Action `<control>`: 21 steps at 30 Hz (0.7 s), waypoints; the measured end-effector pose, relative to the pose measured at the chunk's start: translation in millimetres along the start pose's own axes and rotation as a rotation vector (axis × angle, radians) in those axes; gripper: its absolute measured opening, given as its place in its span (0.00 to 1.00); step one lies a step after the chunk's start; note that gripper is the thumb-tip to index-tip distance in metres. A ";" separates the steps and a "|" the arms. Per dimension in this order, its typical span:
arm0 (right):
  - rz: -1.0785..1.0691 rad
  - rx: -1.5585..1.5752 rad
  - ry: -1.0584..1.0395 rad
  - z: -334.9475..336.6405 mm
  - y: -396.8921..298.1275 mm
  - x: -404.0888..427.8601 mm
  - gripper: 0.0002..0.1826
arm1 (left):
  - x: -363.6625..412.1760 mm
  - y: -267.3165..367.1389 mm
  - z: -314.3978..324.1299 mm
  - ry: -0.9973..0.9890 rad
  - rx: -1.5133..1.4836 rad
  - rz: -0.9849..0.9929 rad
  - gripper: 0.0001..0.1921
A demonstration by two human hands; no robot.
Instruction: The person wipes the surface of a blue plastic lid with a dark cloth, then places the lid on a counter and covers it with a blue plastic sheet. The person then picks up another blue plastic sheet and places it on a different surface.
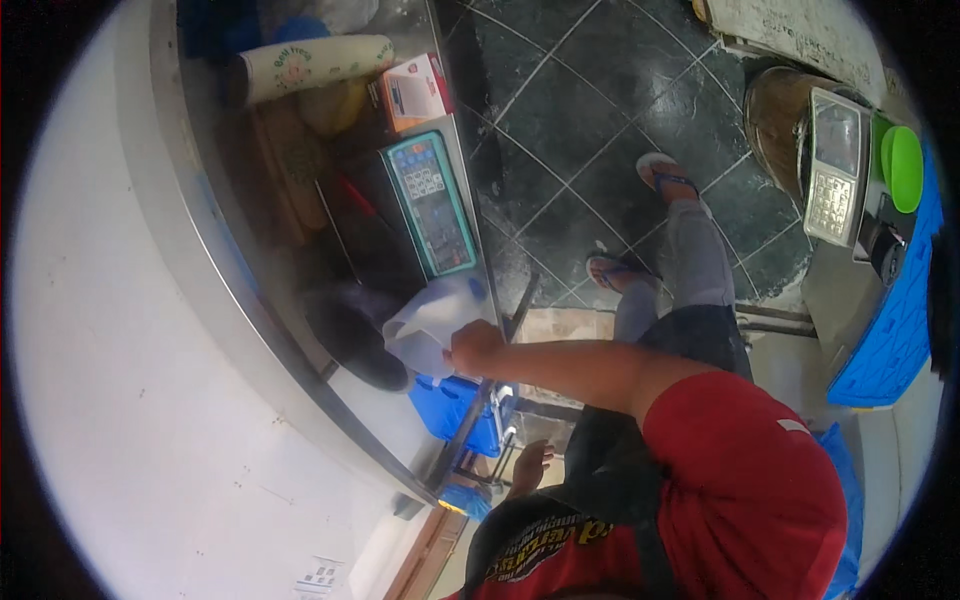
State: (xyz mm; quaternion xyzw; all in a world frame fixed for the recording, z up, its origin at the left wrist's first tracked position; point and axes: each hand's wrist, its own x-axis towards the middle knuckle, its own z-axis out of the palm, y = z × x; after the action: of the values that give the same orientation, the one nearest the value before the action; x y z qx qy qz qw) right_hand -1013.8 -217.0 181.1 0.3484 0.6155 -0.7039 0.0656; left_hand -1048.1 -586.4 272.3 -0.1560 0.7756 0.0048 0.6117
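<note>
My right hand (pixel 478 348) reaches to the counter and grips the edge of a translucent white plastic vessel (pixel 431 319). It resembles a jug, but its full form is blurred. The vessel leans over the counter's front edge, beside a dark round pan-like thing (pixel 356 341). Just beyond it lies a digital weighing scale (pixel 433 202) with a teal frame and a keypad. My left hand (pixel 531 466) hangs low near my body, empty, with its fingers partly spread. A blue plastic container (pixel 454 416) stands below the right hand.
A printed plastic roll (pixel 319 67) and a small carton (pixel 416 90) lie at the counter's far end. Near them are a wooden board (pixel 289 165) and a red handle (pixel 358 195). Across the tiled floor (pixel 570 112) stand a wooden block (pixel 776 127), a second scale (pixel 832 172) and green bowls (pixel 902 169).
</note>
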 end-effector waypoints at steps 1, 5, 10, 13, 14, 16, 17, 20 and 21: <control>0.013 -0.009 0.010 4.0 0.1 6.0 0.28 | -8.2 14.0 10.4 -0.019 0.003 0.072 0.18; -0.075 -0.091 -0.102 3.6 -11.1 20.4 0.28 | -14.4 24.5 20.4 -0.133 -0.232 0.145 0.18; -0.145 -0.032 0.076 8.3 33.7 12.3 0.37 | -18.8 48.2 55.6 0.018 0.078 0.226 0.17; -0.099 0.019 0.091 -22.2 86.5 -13.6 0.38 | -35.3 66.9 67.0 0.008 0.282 0.367 0.17; -0.029 0.047 0.086 -38.9 110.8 -24.6 0.37 | -30.8 67.9 64.2 -0.026 0.324 0.423 0.17; 0.092 -0.026 0.131 -76.3 166.1 -56.5 0.31 | -37.1 88.1 75.1 -0.133 0.247 0.513 0.17; 0.156 -0.073 0.148 -96.9 192.6 -81.6 0.28 | -41.3 95.5 79.0 -0.097 0.280 0.482 0.17; 0.323 -0.188 0.239 -177.5 226.1 -158.2 0.21 | -61.7 128.0 93.6 0.025 0.329 0.429 0.20; 0.258 -0.627 0.033 -218.7 234.8 -185.0 0.21 | -59.3 145.4 104.2 -0.003 0.310 0.481 0.20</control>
State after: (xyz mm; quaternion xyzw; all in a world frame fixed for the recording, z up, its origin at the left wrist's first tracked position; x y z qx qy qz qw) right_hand -663.3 -134.6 94.2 0.3976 0.7537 -0.4607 0.2481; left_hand -973.4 -413.4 275.8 0.1279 0.7810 0.0312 0.6105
